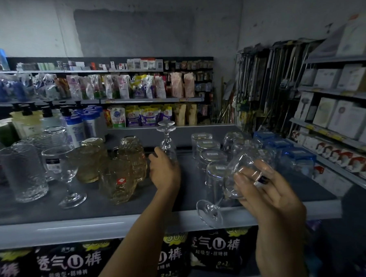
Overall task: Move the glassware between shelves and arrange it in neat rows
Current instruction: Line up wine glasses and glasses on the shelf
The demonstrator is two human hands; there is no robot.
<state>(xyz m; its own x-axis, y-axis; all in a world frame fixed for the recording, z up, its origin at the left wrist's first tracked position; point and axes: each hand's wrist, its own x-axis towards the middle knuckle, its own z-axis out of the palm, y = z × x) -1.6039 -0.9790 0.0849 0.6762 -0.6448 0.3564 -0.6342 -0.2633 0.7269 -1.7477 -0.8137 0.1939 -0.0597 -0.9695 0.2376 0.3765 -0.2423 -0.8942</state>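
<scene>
On the grey shelf [54, 208], my left hand [164, 171] grips the bowl of an upside-down clear wine glass [167, 137] whose foot points up. My right hand [267, 193] holds a second clear wine glass [239, 177] tilted on its side above the shelf's front edge, foot toward me. A third wine glass [62, 168] stands upright at the left. Amber patterned glasses [120, 179] cluster left of my left hand. A row of upturned clear tumblers [208, 154] runs back on the right.
Tall textured clear glasses [23, 170] stand at the far left, pump bottles [75, 122] behind them. Blue-lidded jars [293, 158] fill the shelf's right end. Black packs [72, 265] sit on the shelf below. Boxed goods [342, 113] line the right-hand shelves.
</scene>
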